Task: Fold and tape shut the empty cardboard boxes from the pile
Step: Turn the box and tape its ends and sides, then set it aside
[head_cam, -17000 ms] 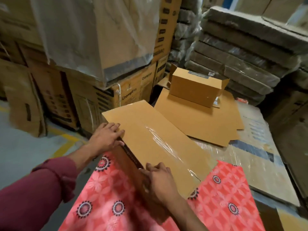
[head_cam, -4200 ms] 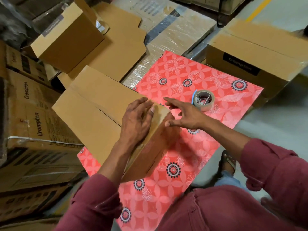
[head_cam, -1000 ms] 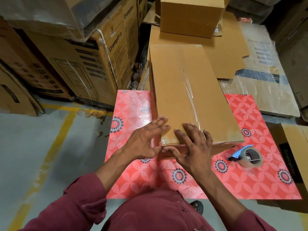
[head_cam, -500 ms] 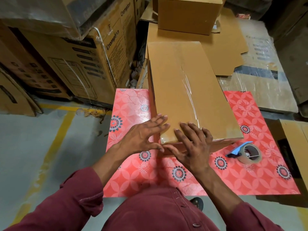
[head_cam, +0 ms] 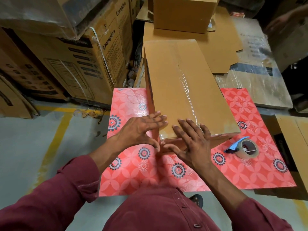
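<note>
A long plain cardboard box (head_cam: pixel 183 87) lies on a red flowered mat (head_cam: pixel 246 164), with clear tape running down its top seam. My left hand (head_cam: pixel 141 129) lies flat over the box's near left corner, fingers spread, thumb down the side. My right hand (head_cam: pixel 191 140) is pressed flat on the near end of the top, fingers apart, thumb over the front edge. Neither hand grips anything. A roll of clear tape (head_cam: pixel 246 149) with a blue dispenser lies on the mat to the right of my right hand.
A second folded box (head_cam: pixel 181 12) stands on flat cardboard sheets (head_cam: pixel 221 47) beyond. Printed stacked cartons (head_cam: pixel 80 52) wall off the left. A plastic-wrapped flat pack (head_cam: pixel 260 84) lies at right, another carton (head_cam: pixel 293 144) at the mat's right edge. Another person's hand (head_cam: pixel 281 19) shows top right.
Both hands stay pressed on the near end of the taped box and have shifted only slightly. The view has crept a little closer.
</note>
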The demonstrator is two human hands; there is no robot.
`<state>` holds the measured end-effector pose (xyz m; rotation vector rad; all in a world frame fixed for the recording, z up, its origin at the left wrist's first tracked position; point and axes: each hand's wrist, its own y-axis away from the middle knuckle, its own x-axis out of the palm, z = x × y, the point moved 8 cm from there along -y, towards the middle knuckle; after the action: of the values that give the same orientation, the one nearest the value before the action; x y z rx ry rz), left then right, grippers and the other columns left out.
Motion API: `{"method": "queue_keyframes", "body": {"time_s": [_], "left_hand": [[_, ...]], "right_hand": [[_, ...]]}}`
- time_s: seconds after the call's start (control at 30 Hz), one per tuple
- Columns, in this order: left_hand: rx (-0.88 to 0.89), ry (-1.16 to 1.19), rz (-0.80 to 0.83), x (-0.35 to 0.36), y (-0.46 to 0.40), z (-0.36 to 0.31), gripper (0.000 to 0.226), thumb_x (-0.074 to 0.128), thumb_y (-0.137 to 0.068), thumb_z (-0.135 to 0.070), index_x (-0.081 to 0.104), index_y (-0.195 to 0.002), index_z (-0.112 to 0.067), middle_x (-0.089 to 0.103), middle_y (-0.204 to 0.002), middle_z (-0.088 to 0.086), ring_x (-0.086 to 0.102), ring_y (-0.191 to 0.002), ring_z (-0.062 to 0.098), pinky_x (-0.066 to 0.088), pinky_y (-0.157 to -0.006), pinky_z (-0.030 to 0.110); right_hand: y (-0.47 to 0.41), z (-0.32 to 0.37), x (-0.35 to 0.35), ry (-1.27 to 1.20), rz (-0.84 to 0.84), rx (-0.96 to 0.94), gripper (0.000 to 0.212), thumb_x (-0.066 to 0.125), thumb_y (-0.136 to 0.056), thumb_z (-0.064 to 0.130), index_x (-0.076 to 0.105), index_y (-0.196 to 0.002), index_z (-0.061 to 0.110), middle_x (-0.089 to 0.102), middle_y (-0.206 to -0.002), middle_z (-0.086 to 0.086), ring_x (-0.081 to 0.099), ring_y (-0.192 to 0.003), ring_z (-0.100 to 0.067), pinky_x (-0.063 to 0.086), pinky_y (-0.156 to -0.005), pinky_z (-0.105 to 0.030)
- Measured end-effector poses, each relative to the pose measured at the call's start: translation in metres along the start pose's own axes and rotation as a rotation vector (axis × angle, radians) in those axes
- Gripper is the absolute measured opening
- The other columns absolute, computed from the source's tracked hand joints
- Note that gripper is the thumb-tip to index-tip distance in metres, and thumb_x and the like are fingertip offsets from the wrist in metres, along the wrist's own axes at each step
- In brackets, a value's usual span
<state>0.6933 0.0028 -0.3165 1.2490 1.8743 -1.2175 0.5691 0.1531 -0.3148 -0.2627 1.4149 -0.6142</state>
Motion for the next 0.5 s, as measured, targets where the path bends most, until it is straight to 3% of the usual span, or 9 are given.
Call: {"method": "queue_keyframes", "body": {"time_s": [0.13, 0.27, 0.4, 0.5], "left_hand": [[-0.009, 0.024, -0.052, 0.010, 0.003, 0.004, 0.077, 0.074, -0.080, -0.061, 0.063, -0.144, -0.021, 0.054, -0.154, -0.003, 0.040, -0.151, 0.017, 0.052, -0.108, 0.034], [0.002, 0.051, -0.014, 0.009, 0.005, 0.004, 0.076, 0.082, -0.082, -0.047, 0.058, -0.149, -0.019, 0.049, -0.158, -0.002, 0.036, -0.153, 0.019, 0.051, -0.110, 0.040], [-0.019, 0.055, -0.046, 0.007, 0.007, -0.004, 0.090, 0.071, -0.078, -0.072, 0.058, -0.148, -0.018, 0.050, -0.158, 0.000, 0.036, -0.153, 0.021, 0.048, -0.114, 0.038], [-0.083, 0.103, -0.162, 0.008, 0.008, -0.009, 0.081, 0.077, -0.082, -0.065, 0.063, -0.142, -0.013, 0.054, -0.154, 0.006, 0.041, -0.151, 0.025, 0.051, -0.111, 0.047]], "right_hand": [[0.002, -0.004, 0.007, 0.024, 0.030, 0.003, 0.055, 0.067, -0.093, 0.061, 0.065, -0.138, 0.029, 0.051, -0.155, 0.005, 0.047, -0.144, -0.021, 0.035, -0.111, -0.059], [0.004, -0.003, 0.006, 0.019, 0.046, -0.041, 0.061, 0.082, -0.084, 0.043, 0.064, -0.140, 0.027, 0.051, -0.156, 0.002, 0.047, -0.144, -0.024, 0.035, -0.112, -0.059], [0.002, -0.003, 0.000, -0.009, 0.004, 0.003, 0.059, 0.070, -0.090, 0.063, 0.067, -0.136, 0.027, 0.053, -0.153, 0.003, 0.048, -0.143, -0.020, 0.034, -0.113, -0.057], [0.002, 0.001, 0.002, 0.002, 0.003, 0.019, 0.053, 0.064, -0.095, 0.061, 0.068, -0.135, 0.027, 0.054, -0.153, 0.004, 0.049, -0.143, -0.021, 0.035, -0.112, -0.059]]}}
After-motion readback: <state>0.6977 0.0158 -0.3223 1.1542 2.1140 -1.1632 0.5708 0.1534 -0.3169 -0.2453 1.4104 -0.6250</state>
